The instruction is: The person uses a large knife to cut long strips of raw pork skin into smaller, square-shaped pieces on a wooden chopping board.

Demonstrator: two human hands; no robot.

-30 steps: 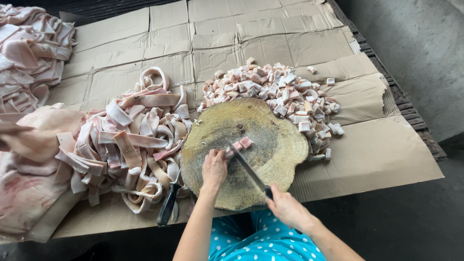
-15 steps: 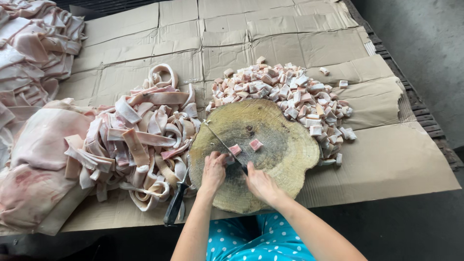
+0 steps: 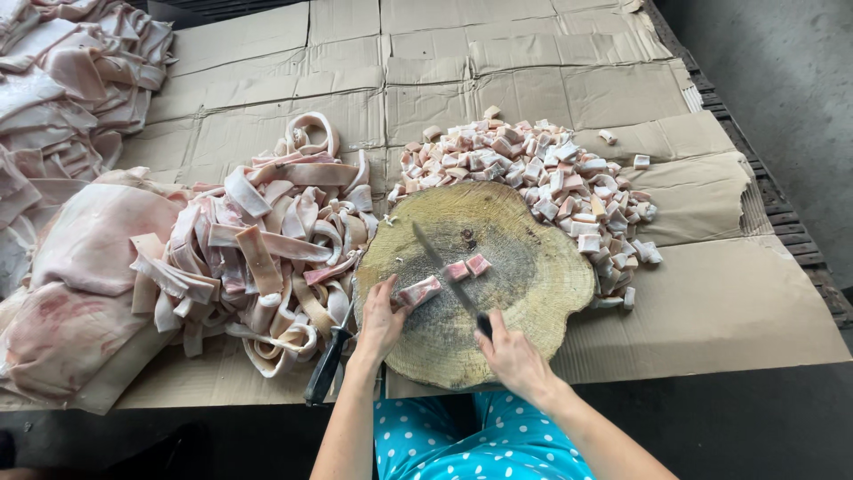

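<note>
Steel knife (image 3: 444, 271) gripped in right hand (image 3: 514, 360), blade angled up-left across wooden block (image 3: 533, 293); left hand (image 3: 382, 322) pinching meat strip (image 3: 418, 291).

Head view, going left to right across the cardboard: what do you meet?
Large pale meat slabs → heap of long meat strips → spare black-handled knife → left hand holding a strip piece → round wooden chopping block → pile of diced meat cubes.

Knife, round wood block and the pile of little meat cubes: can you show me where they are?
knife (image 3: 437, 260), head view, on the middle of the blade.
round wood block (image 3: 533, 284), head view, on its bare top.
pile of little meat cubes (image 3: 542, 173), head view, on the heap's middle.
</note>
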